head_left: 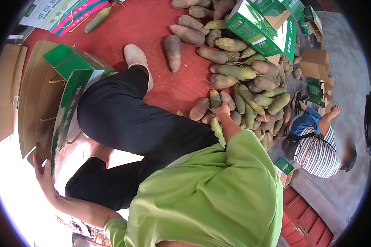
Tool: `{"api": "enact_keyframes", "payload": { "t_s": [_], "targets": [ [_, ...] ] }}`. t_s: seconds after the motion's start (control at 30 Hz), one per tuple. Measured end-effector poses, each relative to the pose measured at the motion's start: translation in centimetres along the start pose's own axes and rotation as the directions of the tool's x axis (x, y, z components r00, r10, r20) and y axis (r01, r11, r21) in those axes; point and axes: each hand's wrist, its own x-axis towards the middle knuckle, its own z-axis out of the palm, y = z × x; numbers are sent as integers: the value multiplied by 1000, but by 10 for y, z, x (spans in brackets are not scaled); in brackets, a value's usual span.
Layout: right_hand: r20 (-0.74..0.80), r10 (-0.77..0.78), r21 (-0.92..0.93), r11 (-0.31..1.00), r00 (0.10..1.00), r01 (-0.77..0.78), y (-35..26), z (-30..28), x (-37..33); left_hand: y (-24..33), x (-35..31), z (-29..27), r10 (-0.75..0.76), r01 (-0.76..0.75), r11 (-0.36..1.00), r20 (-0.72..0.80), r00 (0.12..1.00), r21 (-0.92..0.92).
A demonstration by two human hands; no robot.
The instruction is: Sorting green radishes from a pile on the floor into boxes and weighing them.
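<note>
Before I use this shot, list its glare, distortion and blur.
Head view: white glare washes out the lower left, around the left hand; head view: fisheye distortion bows the open carton's edges, and black fills the corners; head view: a blurred patch covers the head above the striped shirt, while the radishes look fairly clear.

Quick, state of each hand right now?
Left hand: fingers apart, at the green carton; whether it grips cannot be told.
Right hand: at a green radish, lower end; grip cannot be told.

Red floor (pixel 163 92), heap of mottled radishes (pixel 237 73), purplish radish (pixel 173 53) near it, green radish (pixel 98 19) well apart
</note>
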Motion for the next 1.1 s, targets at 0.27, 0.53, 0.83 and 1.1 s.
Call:
{"api": "enact_keyframes", "payload": {
  "t_s": [0.27, 0.53, 0.83, 1.1],
  "targets": [
    [514, -158, 626, 741, 843, -243, 1, -36, -13, 19, -13, 2, -35, 37, 998, 52, 998, -41],
    [280, -596, 849, 519, 753, 95, -122, -119, -73, 38, -27, 12, 40, -26, 987, -86, 995, 159],
    [-44, -981, 805, 77, 189, 588, -302, -260, -262, 32, -28, 7, 87, -78, 987, -59, 994, 142],
    [217, -953, 569, -52, -211, 821, -388, -231, -370, 23, -29, 7, 216, -187, 946, -81, 973, 266]
  ]
}}
